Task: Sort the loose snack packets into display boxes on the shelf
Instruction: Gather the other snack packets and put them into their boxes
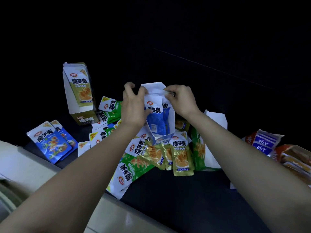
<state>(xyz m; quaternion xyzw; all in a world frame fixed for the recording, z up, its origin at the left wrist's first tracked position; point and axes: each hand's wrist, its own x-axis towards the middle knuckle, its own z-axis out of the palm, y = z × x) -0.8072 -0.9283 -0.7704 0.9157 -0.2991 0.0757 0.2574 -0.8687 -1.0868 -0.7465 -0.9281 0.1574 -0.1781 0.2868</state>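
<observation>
far left: two loose blue packets [50, 142] lie flat and overlapping on the dark shelf [185, 202]. next, one olive display box [80, 98] stands upright, with olive packets stacked in it; count unclear. beside it is a pile of green packets [109, 106], at least five, overlapping, partly under the left forearm. one big green packet [127, 172] hangs over the shelf's front edge.

centre: left hand [134, 108] grips the left side of one blue display box [165, 140], fingers curled, thumb on the front packet. the box stands upright on the pile and holds at least two boxed blue packets [155, 120]. right hand [182, 100] pinches the white top edge of the rear one. three olive packets [181, 155] lie just in front of the box.

right: one green display box [199, 148] lies on its side. far right is a heap of red-orange packets [296, 160] and two blue-white packs [264, 143].
</observation>
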